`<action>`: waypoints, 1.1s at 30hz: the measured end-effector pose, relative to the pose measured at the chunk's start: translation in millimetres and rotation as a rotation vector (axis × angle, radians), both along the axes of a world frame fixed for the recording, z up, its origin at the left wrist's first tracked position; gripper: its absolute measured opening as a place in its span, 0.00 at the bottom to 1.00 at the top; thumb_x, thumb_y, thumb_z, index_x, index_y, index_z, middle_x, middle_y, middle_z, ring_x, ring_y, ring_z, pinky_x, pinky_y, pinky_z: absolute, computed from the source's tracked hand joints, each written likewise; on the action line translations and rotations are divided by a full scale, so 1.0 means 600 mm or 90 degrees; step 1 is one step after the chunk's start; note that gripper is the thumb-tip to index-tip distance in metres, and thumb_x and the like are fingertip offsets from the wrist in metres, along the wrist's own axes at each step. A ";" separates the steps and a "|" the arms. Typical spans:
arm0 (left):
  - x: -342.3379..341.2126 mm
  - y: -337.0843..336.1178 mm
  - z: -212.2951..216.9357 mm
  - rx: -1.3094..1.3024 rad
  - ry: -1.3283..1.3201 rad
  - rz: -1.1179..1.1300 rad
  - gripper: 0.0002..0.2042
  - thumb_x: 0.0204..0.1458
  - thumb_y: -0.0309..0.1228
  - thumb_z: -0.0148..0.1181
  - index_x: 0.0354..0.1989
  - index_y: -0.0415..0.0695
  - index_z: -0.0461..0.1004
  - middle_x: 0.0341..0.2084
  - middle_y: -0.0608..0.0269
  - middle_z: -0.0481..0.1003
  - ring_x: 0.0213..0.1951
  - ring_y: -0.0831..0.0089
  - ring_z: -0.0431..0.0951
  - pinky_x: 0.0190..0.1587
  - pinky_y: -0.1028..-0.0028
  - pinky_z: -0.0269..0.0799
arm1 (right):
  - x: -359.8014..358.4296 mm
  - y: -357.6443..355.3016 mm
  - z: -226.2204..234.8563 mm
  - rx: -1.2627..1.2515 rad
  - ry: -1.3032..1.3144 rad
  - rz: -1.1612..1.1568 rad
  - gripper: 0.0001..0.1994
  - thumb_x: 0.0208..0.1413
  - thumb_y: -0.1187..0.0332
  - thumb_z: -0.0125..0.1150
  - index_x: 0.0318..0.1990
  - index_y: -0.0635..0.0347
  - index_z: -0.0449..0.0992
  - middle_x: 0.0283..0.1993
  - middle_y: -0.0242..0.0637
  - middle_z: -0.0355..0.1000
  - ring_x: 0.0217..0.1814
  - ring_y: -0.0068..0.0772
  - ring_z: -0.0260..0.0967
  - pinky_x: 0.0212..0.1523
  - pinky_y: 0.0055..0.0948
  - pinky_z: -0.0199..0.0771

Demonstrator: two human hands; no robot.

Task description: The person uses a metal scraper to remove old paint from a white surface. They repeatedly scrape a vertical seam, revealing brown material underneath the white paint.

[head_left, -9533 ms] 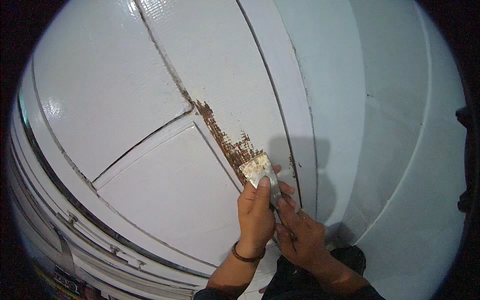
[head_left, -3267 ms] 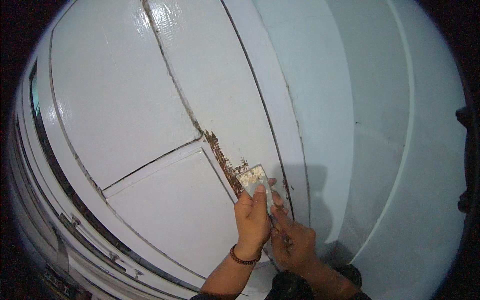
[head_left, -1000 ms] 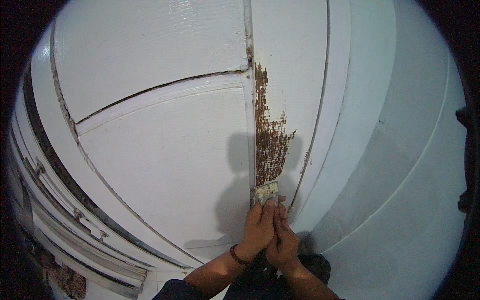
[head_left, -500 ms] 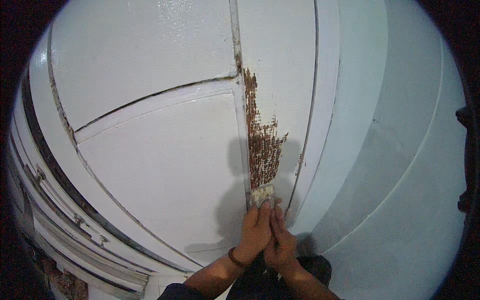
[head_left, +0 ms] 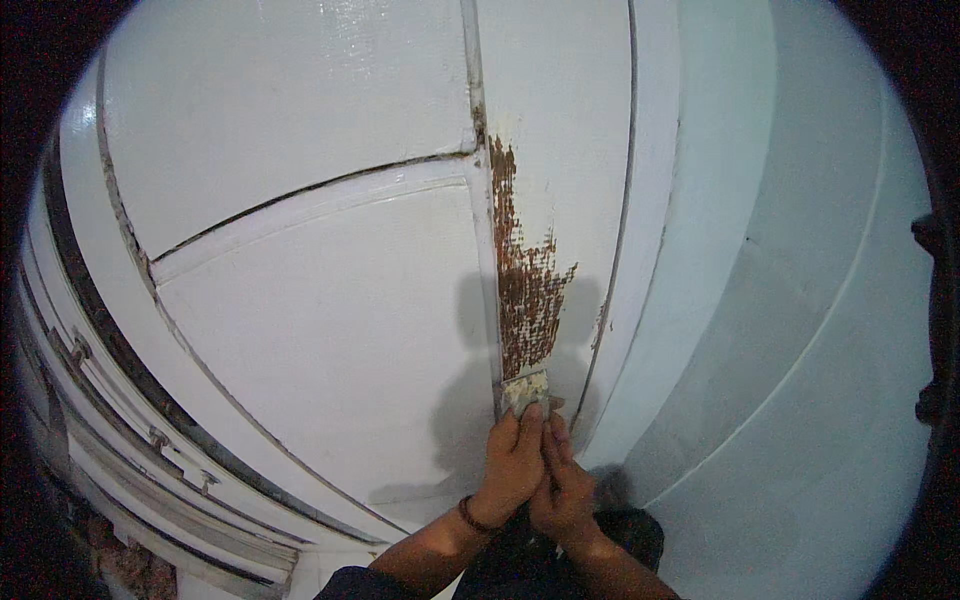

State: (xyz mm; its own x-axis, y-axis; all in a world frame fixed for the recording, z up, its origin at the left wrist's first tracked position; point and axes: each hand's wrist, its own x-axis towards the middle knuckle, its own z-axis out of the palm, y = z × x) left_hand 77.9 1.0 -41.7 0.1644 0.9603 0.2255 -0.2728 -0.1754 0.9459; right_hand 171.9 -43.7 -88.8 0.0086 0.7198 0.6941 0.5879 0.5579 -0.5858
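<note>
Both of my hands hold one flat scraper (head_left: 526, 389) against a white panelled door (head_left: 330, 310). My left hand (head_left: 512, 462), with a dark band at the wrist, grips it from the left. My right hand (head_left: 562, 482) presses in from the right and overlaps the left. The blade, smeared with pale paint, sits at the lower end of a brown bare-wood patch (head_left: 526, 290) where the white paint is gone. That patch runs up the vertical strip between the panels.
A white door frame (head_left: 690, 250) stands to the right of the door, with a pale wall (head_left: 830, 330) beyond it. At the lower left, stacked white mouldings (head_left: 150, 450) show dark gaps and flaking spots. My shadow falls on the lower panel.
The view has shifted slightly. The scraper has stayed at the bottom of the brown patch, and both hands remain clasped on it just below.
</note>
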 end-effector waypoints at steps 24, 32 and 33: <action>0.012 0.007 0.037 0.059 0.023 0.023 0.17 0.70 0.35 0.42 0.50 0.36 0.75 0.29 0.60 0.77 0.29 0.72 0.77 0.31 0.71 0.77 | 0.007 -0.003 0.047 -0.004 0.055 0.009 0.27 0.61 0.75 0.49 0.69 0.68 0.61 0.68 0.66 0.61 0.63 0.63 0.69 0.59 0.43 0.73; 0.013 0.006 0.048 0.078 0.026 0.018 0.18 0.70 0.36 0.42 0.50 0.36 0.75 0.30 0.60 0.77 0.28 0.72 0.77 0.32 0.72 0.77 | 0.013 -0.008 0.056 -0.101 0.066 0.019 0.28 0.60 0.76 0.48 0.70 0.68 0.61 0.68 0.66 0.61 0.65 0.61 0.68 0.58 0.40 0.75; 0.013 0.004 0.048 0.047 0.007 0.005 0.18 0.71 0.36 0.42 0.50 0.36 0.75 0.30 0.59 0.77 0.28 0.72 0.77 0.32 0.72 0.77 | 0.013 -0.009 0.056 -0.103 0.075 0.025 0.28 0.60 0.76 0.48 0.70 0.68 0.61 0.68 0.66 0.60 0.64 0.61 0.69 0.56 0.40 0.76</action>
State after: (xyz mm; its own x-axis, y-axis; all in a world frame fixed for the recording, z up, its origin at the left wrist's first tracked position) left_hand 85.6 3.5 -12.9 0.1604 0.9423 0.2938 -0.2604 -0.2467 0.9334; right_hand 179.5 -49.0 -55.0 0.0531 0.8234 0.5650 0.4897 0.4716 -0.7333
